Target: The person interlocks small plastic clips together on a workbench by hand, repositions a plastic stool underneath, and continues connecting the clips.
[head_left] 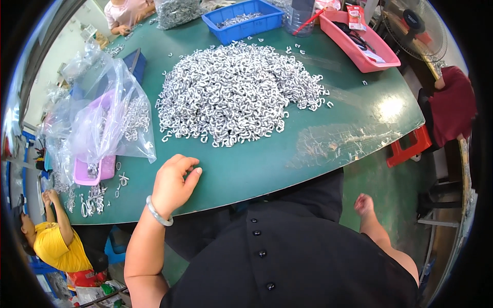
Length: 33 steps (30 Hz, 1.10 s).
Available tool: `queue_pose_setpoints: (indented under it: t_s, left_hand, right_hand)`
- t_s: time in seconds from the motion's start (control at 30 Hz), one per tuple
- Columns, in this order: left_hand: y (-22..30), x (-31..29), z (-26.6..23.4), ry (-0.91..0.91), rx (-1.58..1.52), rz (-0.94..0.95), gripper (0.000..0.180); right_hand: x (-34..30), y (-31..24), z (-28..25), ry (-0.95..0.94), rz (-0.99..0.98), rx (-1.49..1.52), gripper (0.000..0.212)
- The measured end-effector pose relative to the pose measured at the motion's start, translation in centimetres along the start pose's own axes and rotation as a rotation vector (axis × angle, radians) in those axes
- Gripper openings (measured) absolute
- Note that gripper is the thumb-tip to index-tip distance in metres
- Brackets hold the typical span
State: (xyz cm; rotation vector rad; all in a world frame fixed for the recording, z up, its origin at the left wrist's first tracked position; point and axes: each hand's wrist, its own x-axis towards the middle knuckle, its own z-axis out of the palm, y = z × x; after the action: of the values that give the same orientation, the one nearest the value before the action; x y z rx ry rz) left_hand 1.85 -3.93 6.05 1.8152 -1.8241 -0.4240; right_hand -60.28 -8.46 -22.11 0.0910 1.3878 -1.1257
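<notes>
A wide pile of small silvery C-shaped metal links covers the middle of the green table. My left hand, with a pale bangle on its wrist, rests at the table's near edge, just short of the pile. Its fingers are loosely bent, the thumb stands apart from them, and nothing shows in its grasp. Off the table to the right, my right hand is held over the floor beside my body. Its fingers are curled in, and no object shows in them.
A blue tray of metal pieces and a pink basket stand at the back. At left are clear plastic bags and a purple basket. A red stool is at right. Co-workers sit left, far left and right.
</notes>
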Motion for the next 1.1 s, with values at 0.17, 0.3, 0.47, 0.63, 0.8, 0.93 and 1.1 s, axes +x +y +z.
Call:
queue_pose_setpoints:
  t_s: [0.17, 0.3, 0.47, 0.63, 0.8, 0.93, 1.1]
  left_hand:
    - [0.4, -0.4, 0.1, -0.019, 0.062, -0.065, 0.016]
    - [0.3, 0.1, 0.3, -0.042, 0.03, -0.069, 0.016]
    - [1.4, 0.3, 0.0, -0.028, 0.044, -0.06, 0.024]
    - [0.2, 0.4, 0.2, 0.039, 0.061, -0.011, 0.035]
    - [-0.5, 1.9, 1.0, 0.042, 0.111, 0.081, 0.039]
    - [-1.1, 2.6, 1.5, -0.001, 0.137, -0.013, 0.039]
    - [-2.2, 3.3, 2.7, 0.074, 0.164, 0.048, 0.032]
  right_hand:
    - [5.8, 5.3, 2.8, 0.217, 0.312, -0.129, 0.007]
    - [9.2, 3.9, 14.1, 0.087, 0.206, -0.185, 0.012]
    - [6.3, -1.9, 25.0, -0.196, -0.164, -0.254, 0.015]
    - [4.0, -3.1, 25.5, -0.279, -0.374, -0.486, 0.019]
    - [0.4, -2.0, 19.9, -0.368, -0.809, -1.16, 0.024]
    - [-11.6, -5.2, 20.7, -0.476, -0.68, -2.161, 0.035]
    - [-25.5, -5.2, 26.6, -1.184, -0.683, -1.995, 0.038]
